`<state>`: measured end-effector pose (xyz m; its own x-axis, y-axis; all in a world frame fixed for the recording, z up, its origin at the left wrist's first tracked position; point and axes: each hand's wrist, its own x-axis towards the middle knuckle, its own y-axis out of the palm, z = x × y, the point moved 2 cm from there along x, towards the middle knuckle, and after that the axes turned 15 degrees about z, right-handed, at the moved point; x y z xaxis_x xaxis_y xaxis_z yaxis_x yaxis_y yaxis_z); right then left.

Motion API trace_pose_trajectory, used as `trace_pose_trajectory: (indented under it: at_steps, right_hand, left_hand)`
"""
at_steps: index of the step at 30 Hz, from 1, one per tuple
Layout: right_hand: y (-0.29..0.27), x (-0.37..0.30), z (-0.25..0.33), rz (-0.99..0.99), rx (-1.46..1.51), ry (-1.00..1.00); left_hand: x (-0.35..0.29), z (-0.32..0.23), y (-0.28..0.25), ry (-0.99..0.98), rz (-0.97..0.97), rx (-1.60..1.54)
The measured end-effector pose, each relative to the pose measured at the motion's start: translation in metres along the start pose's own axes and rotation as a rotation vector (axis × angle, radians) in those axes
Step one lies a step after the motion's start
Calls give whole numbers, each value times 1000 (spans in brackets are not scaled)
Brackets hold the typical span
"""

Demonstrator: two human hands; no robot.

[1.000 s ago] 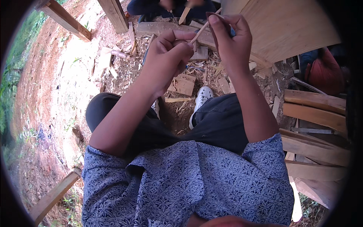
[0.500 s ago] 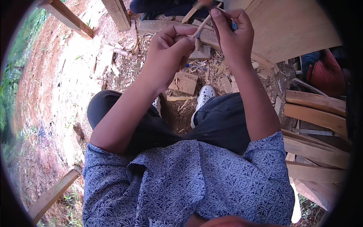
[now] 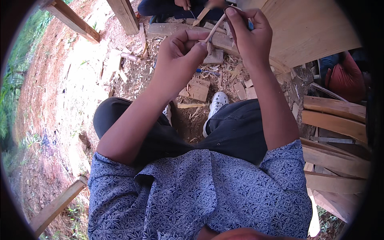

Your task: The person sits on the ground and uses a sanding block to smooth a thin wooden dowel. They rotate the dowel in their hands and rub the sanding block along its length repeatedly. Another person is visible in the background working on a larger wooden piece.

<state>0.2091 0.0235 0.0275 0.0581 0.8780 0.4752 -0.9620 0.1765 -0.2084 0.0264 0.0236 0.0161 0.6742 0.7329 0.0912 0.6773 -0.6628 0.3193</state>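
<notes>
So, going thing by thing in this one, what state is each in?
Thin wooden stick: raised, slanting.
Dark brown sheet: gripped, beside the stick.
Left hand: closed on the stick's lower end.
Right hand: closed on the sheet, near the stick's upper end.
Blue-handled tool: lying on the ground.
Wooden block: lying on the ground.
White shoes: worn.
Curved boards: piled at the right.

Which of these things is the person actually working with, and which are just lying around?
In use:
- thin wooden stick, its lower end in the left hand
- flat brown piece in the right hand, its kind unclear

Apparently just lying about:
- wooden block
- slim blue item
- wood shavings
- curved planks
</notes>
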Motion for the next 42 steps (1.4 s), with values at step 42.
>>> trace_pose_trajectory:
  at_steps: [42]
  right_hand:
    - [1,-3,-4,-34,44,54]
  left_hand:
    - [3,-2,0,42,-4,358]
